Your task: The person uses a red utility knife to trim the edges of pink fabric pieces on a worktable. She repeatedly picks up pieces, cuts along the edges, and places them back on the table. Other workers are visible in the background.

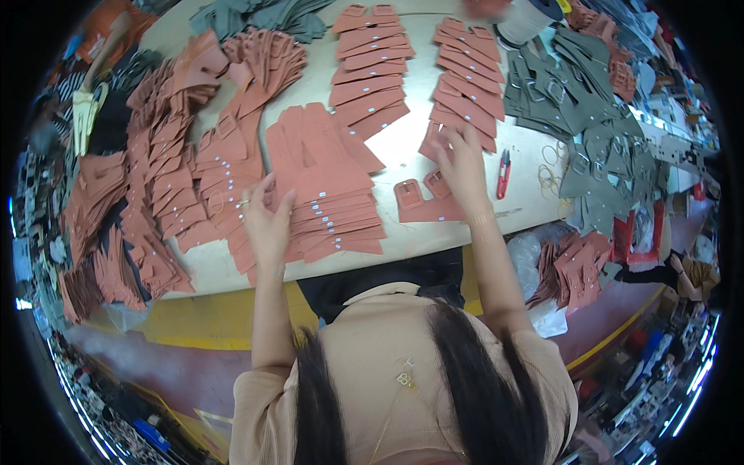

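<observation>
My left hand (pixel 268 221) rests with fingers apart at the left edge of a layered stack of coral cut pieces (pixel 325 182). These pieces carry small white stickers along their lower ends. On the right, my right hand (pixel 465 174) has its fingers and thumb pinched on a coral piece (pixel 431 142) at the near end of a fanned row (pixel 469 77). Part of that piece is hidden behind the fingers. Just below the wrist lies a single coral piece with two buckles (pixel 422 208), flat on the table.
Red-handled thread snips (pixel 504 175) lie right of my hand, beside thin tan rings (pixel 552 167). Grey-green buckled pieces (pixel 558 85) cover the table's right side. Another coral row (pixel 372 66) runs at the far middle. Coral bundles (pixel 167 147) crowd the left. A thread cone (pixel 529 19) stands far right.
</observation>
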Action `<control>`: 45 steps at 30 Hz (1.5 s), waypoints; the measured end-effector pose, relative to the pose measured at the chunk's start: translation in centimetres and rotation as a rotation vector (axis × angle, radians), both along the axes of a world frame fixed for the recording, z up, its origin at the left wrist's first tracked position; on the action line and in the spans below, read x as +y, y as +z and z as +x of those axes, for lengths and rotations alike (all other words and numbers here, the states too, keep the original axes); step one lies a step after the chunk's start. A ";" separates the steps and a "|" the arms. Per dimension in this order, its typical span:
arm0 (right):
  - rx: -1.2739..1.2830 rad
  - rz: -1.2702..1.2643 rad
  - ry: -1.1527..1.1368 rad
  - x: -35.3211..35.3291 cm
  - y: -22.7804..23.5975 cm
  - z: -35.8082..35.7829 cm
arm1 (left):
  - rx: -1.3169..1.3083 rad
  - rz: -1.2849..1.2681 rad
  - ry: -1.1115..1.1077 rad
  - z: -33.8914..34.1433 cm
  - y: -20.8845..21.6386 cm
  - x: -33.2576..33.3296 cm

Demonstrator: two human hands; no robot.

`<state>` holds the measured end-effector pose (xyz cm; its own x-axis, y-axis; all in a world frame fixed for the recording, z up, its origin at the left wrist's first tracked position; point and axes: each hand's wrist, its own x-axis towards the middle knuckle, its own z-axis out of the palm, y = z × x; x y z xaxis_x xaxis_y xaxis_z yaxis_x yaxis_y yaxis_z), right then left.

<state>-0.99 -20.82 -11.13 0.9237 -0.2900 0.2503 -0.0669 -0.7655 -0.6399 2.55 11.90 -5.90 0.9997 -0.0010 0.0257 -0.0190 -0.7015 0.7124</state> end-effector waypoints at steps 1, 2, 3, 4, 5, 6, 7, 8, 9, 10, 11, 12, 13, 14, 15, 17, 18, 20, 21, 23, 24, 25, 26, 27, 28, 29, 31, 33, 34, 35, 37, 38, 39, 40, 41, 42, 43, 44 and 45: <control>-0.002 -0.018 0.035 0.5 -0.7 2.7 | 0.015 -0.028 0.023 0.1 -0.1 0.0; -0.019 -0.090 0.004 1.2 -1.4 5.4 | -0.019 -0.029 0.017 0.2 -0.2 0.0; 0.037 -0.142 -0.047 2.0 -2.1 7.3 | -0.023 -0.050 0.028 0.3 -0.3 0.0; 0.047 -0.175 -0.073 2.7 -2.6 8.6 | -0.026 -0.072 0.038 0.3 -0.4 0.0; 0.131 -0.192 -0.126 3.2 -2.9 9.7 | -0.004 -0.096 0.053 0.4 -0.6 -0.1; 0.218 -0.212 -0.181 3.7 -3.2 10.4 | -0.023 -0.075 0.048 0.3 -0.7 -0.1; 0.250 -0.214 -0.190 3.9 -3.3 10.9 | 0.006 -0.102 0.071 0.3 -0.9 0.0; 0.282 -0.218 -0.203 3.9 -3.4 11.1 | 0.023 -0.136 0.086 0.3 -1.1 0.0; 0.293 -0.218 -0.216 3.7 -3.4 11.3 | 0.040 -0.172 0.097 0.5 -1.2 0.1; 0.319 -0.168 -0.191 3.4 -3.4 11.5 | 0.050 -0.152 0.098 0.6 -1.4 0.3; 0.322 -0.115 -0.165 3.1 -3.4 11.7 | 0.059 -0.133 0.097 0.8 -1.5 0.5; 0.349 -0.058 -0.148 2.8 -3.5 11.9 | 0.056 -0.117 0.091 1.0 -1.6 0.7; 0.351 0.012 -0.117 2.4 -3.6 12.1 | 0.084 -0.144 0.089 1.3 -1.8 0.9; 0.377 0.085 -0.094 2.1 -3.6 12.4 | 0.101 -0.175 0.084 1.5 -1.9 1.2; 0.395 0.160 -0.073 1.9 -3.5 12.5 | 0.116 -0.206 0.079 1.6 -2.1 1.3; 0.383 0.529 -0.010 1.7 -3.2 12.9 | 0.131 -0.160 0.069 1.7 -2.3 1.7; 0.378 0.716 0.014 1.6 -2.9 13.0 | 0.125 -0.138 0.062 1.7 -2.4 1.8; 0.359 0.901 0.024 1.1 -1.8 12.8 | 0.127 -0.165 0.066 1.7 -2.6 1.9; 0.353 0.996 0.023 0.8 -1.1 12.6 | 0.111 -0.183 0.061 1.7 -2.6 1.9; 0.296 1.042 0.000 0.4 0.4 12.2 | 0.132 -0.202 0.061 1.8 -2.7 1.9; 0.269 1.052 -0.011 0.2 1.2 11.7 | 0.133 -0.214 0.058 1.8 -2.8 2.0; 0.255 1.055 -0.048 0.0 2.0 11.1 | 0.140 -0.209 0.060 1.8 -2.8 2.0; 0.260 1.016 -0.046 -0.2 2.9 10.5 | 0.144 -0.205 0.061 1.8 -2.8 2.0; 0.236 0.976 -0.019 -0.3 3.7 9.7 | 0.145 -0.197 0.060 1.8 -2.9 2.1; 0.220 0.927 -0.012 -0.2 4.5 9.0 | 0.144 -0.213 0.058 1.8 -2.9 2.1; 0.206 0.879 -0.006 -0.3 5.4 8.1 | 0.142 -0.227 0.056 1.8 -2.8 2.1; 0.185 0.958 0.031 -0.4 6.9 5.5 | 0.117 -0.200 0.050 1.8 -2.6 2.0; 0.080 1.110 0.166 -0.5 7.8 2.5 | 0.072 -0.112 0.047 1.8 -2.3 1.9; 0.116 1.139 0.083 -0.6 7.8 0.9 | 0.095 -0.122 0.044 1.9 -2.0 1.9; 0.124 1.180 0.070 -0.8 7.6 -0.8 | 0.122 -0.124 0.044 2.0 -1.7 1.8; 0.160 1.210 0.030 -1.3 6.1 -4.1 | 0.175 -0.129 0.049 2.0 -1.0 1.7; 0.171 1.203 0.033 -1.3 4.9 -5.6 | 0.201 -0.132 0.053 2.1 -0.6 1.6; 0.289 1.158 -0.047 -1.4 3.8 -7.0 | 0.221 -0.136 0.060 2.0 -0.3 1.5; 0.427 1.099 -0.158 -1.4 2.6 -8.2 | 0.173 -0.098 0.058 2.0 0.0 1.2; 0.437 1.026 -0.125 -1.1 1.4 -9.1 | 0.116 -0.060 0.058 1.9 0.2 1.0; 0.491 0.936 -0.163 -0.8 0.4 -9.8 | 0.065 -0.020 0.053 1.8 0.5 0.8; 0.594 0.821 -0.257 -0.6 -0.1 -10.3 | 0.063 -0.012 0.048 1.8 0.8 0.6; 0.628 0.680 -0.249 -0.7 -0.2 -10.7 | 0.061 -0.005 0.039 2.0 1.0 0.4; 0.581 0.479 -0.211 -0.7 -0.1 -10.8 | 0.069 0.006 0.033 2.0 1.2 0.3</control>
<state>-11.81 -21.53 -11.21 0.7819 -0.4281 -0.4532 -0.6055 -0.3488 -0.7153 4.58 12.21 -4.65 0.9986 0.0318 -0.0434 0.0532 -0.7053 0.7069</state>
